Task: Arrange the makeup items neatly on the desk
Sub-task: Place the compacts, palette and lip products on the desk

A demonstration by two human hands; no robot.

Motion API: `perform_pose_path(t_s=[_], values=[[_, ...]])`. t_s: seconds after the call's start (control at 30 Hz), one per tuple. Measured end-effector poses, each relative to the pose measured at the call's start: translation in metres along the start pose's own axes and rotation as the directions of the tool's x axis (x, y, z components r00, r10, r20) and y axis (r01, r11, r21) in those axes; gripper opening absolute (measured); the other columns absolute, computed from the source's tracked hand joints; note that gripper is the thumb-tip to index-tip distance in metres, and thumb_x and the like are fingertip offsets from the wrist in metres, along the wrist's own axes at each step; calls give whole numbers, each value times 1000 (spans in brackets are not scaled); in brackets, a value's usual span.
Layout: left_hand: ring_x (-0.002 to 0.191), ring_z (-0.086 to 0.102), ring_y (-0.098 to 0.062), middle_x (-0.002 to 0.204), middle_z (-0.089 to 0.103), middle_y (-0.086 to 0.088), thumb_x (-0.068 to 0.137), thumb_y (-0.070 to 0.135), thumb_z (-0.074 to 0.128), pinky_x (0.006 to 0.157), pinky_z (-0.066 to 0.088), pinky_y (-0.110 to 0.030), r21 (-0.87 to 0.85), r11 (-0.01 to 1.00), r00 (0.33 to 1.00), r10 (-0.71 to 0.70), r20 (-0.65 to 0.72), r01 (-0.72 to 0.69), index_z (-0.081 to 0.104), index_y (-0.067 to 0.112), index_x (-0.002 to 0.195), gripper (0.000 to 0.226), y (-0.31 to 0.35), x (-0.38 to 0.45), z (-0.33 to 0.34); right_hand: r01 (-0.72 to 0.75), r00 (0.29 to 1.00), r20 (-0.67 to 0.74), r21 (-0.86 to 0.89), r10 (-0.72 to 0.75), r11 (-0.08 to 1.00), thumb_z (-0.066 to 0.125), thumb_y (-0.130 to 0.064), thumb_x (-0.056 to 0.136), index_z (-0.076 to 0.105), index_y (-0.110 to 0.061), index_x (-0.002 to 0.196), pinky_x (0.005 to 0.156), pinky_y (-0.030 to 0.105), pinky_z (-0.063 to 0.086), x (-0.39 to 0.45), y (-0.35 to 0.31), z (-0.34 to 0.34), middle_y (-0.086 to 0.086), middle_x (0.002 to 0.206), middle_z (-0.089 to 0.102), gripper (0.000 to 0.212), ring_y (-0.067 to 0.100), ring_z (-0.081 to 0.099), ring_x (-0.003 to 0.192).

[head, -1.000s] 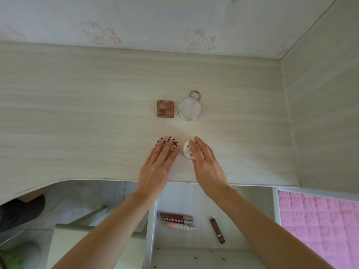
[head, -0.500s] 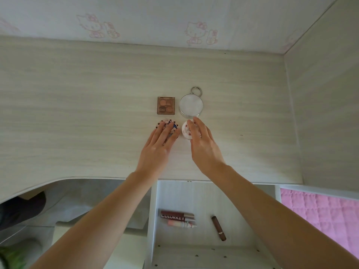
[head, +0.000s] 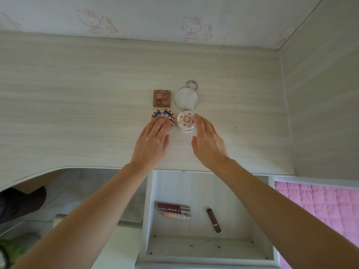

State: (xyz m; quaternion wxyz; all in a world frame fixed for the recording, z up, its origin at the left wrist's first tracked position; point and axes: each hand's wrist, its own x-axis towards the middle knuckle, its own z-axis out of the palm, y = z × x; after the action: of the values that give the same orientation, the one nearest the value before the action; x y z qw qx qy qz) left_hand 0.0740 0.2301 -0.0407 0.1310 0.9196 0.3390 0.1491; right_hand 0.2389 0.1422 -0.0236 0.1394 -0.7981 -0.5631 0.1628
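On the bench [head: 77,113] a two-by-two block is formed for neatness. The patterned compact [head: 162,119] is pressed by the flat, unclenched left hand [head: 153,142]; beside the floral compact [head: 185,120], the right hand [head: 208,144] is held slack, gripping nothing.

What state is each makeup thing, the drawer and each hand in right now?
Square palette: closed, flat.
Silver compact: closed.
Patterned compact: closed, under left hand fingers.
Floral compact: closed.
Right hand: open beside it.
Drawer: open.
Lipstick: capped.
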Motion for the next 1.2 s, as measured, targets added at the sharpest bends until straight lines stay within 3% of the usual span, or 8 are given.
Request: perform_pose_path(t_s=[0.37,0.63,0.8,0.97,1.2], values=[[108,56,-28,107,65,-9,90,4,54,86,51,-39,-64,996,991,-68,-114,61,63,2,113,26,68,-59,-4,49,999,7,-90,-49,995,46,-13,94,41,-8,139,91,35,47,-75,26,-18,6,134,51,46,23,44,126],[101,59,-26,99,67,-6,85,3,59,82,52,-36,-73,985,984,-164,-72,159,65,4,108,24,121,-127,22,40,996,78,-58,-35,997,42,-12,94,42,-9,137,88,34,49,-159,57,-11,5,130,51,43,21,44,124],[95,62,-24,94,68,-5,83,5,64,73,56,-34,-52,981,981,-185,57,188,67,6,104,21,129,-162,43,-2,986,165,-39,8,999,43,-14,94,42,-11,135,86,35,48,-196,77,10,5,127,53,42,22,45,121],[101,59,-22,102,68,-5,91,14,56,80,54,-35,2,959,922,-274,274,284,65,9,110,21,115,-187,70,-68,957,281,-33,75,997,43,-17,96,42,-13,136,88,37,51,-221,99,42,5,128,54,41,21,46,122],[101,54,-25,106,62,-4,94,16,48,80,49,-41,94,944,829,-322,457,315,62,12,111,22,94,-196,110,-272,844,468,-50,263,961,42,-22,97,45,-13,129,77,39,52,-236,113,94,7,120,54,34,26,51,110]])
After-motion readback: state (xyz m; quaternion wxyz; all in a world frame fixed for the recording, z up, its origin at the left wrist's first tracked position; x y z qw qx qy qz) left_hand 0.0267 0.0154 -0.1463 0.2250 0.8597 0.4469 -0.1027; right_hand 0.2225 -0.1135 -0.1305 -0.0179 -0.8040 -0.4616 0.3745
